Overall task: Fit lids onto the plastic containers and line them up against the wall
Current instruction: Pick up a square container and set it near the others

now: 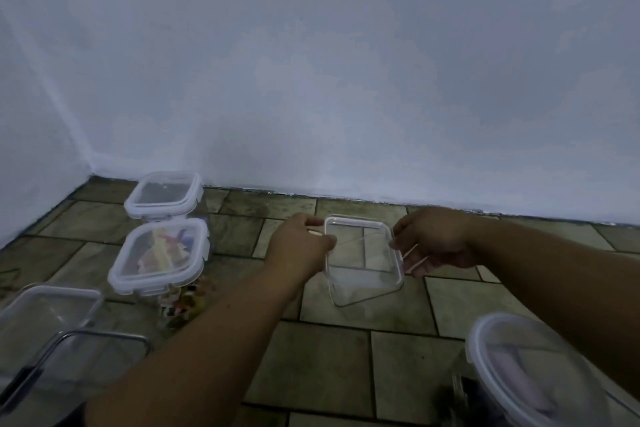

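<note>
Container (364,274) | left hand (298,248) + right hand (437,241) grip its sides

A clear square container (365,276), lid (360,224) on top, stood near the wall; a lidded container (163,196) sat in the floor's far-left corner, a second lidded container (159,255) just before it.

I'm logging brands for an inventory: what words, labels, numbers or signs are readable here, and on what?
None: no readable text anywhere.
The clear container, held by the left hand and right hand, shows no marking.
The colourful contents of the lidded container are too blurred to show any print.
The wall shows no sign.
</note>
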